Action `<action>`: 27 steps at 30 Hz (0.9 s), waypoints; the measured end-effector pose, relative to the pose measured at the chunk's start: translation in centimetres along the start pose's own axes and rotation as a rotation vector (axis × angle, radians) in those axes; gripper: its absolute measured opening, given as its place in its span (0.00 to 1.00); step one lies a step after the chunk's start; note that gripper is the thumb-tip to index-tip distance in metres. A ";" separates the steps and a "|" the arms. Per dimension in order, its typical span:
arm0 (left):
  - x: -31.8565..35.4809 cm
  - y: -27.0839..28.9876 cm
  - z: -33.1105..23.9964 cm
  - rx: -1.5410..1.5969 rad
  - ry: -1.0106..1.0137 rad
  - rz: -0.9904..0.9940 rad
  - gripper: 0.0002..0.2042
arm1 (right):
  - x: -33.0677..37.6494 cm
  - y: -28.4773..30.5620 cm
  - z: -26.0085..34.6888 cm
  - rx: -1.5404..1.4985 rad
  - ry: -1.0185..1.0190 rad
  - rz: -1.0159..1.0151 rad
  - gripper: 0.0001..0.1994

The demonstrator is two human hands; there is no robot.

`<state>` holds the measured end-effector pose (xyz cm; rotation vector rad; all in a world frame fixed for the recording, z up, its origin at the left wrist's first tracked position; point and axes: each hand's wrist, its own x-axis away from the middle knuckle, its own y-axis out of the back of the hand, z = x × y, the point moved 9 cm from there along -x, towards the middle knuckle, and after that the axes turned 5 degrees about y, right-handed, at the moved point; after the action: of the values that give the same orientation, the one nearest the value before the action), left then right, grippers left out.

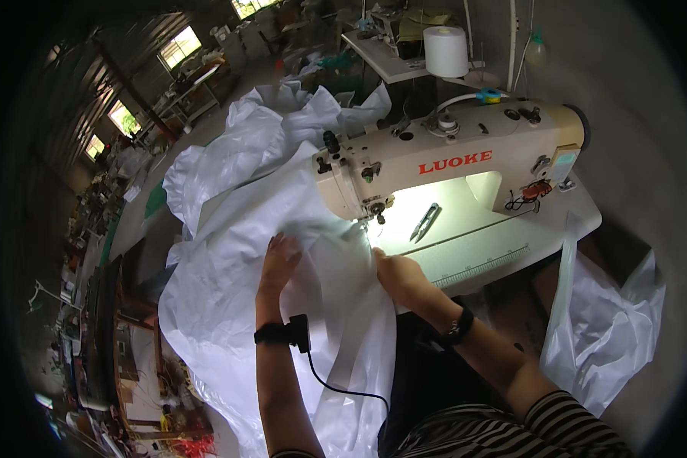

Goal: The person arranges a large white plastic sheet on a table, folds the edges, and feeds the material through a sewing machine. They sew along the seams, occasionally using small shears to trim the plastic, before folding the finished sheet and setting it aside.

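A large white plastic-like sheet (pixel 237 282) spreads over the left of the sewing machine (pixel 450 156) and hangs down in front of me. Its right edge runs up to the lit needle area (pixel 365 223). My left hand (pixel 281 263) lies flat on the sheet, fingers stretched out and slightly blurred. Just below the needle, my right hand (pixel 403 276) is closed on the sheet's edge, thumb and fingers pressed together. Small thread snips (pixel 426 222) rest on the machine bed to the right of the needle, touched by neither hand.
Behind the machine, a white thread cone (pixel 445 52) stands by another table (pixel 385 59). More white sheeting (pixel 607 328) hangs at the lower right. A black cable (pixel 343 391) runs from my left wrist's device toward my body. Wooden framing (pixel 133 324) stands at the left.
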<state>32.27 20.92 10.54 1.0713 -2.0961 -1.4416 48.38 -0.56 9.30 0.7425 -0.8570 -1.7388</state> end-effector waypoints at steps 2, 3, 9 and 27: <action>2.5 1.6 -3.7 0.328 -0.139 -0.007 0.26 | 3.0 3.2 0.0 -0.014 0.104 -0.221 0.19; 5.4 2.2 -6.9 0.524 -0.098 0.023 0.28 | 4.8 3.8 -0.8 -0.015 0.085 -0.213 0.19; 25.2 1.7 -17.8 0.226 -0.098 0.097 0.43 | 13.3 2.7 3.9 -0.289 0.311 -0.162 0.11; 27.7 -0.3 -14.7 -0.010 0.003 -0.073 0.48 | 16.0 -9.3 0.8 -1.079 -0.153 0.372 0.21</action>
<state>24.61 -9.37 13.18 1.1562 -2.0656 -1.4819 38.25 -13.46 0.71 -0.2582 -0.0471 -1.6127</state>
